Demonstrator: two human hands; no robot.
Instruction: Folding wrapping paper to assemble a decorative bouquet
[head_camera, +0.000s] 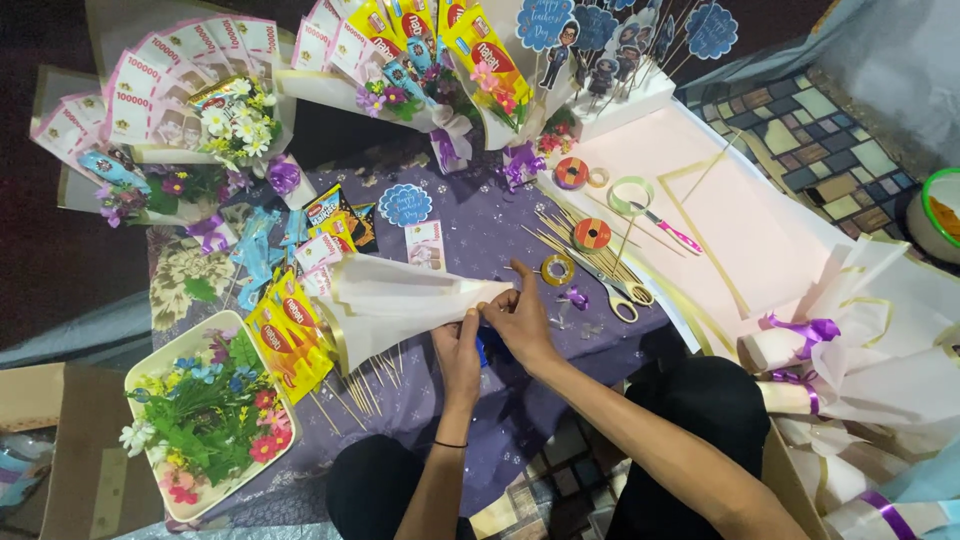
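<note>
Pinching the gathered neck of the cream-paper bouquet with 2 hands, left just below right, keeping wrap tight.

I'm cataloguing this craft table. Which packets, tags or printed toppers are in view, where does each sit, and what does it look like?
Yellow snack packets: in the white-wrapped bouquet at both hands, flat, yellow and red.
Dark snack packets: on the purple cloth above it, blue, yellow, black.
Blue scalloped tag: flat on the cloth, round.
Blue toppers on sticks: top centre, round, beside cartoon figures.
Yellow packets: top bouquet, fanned.
</note>
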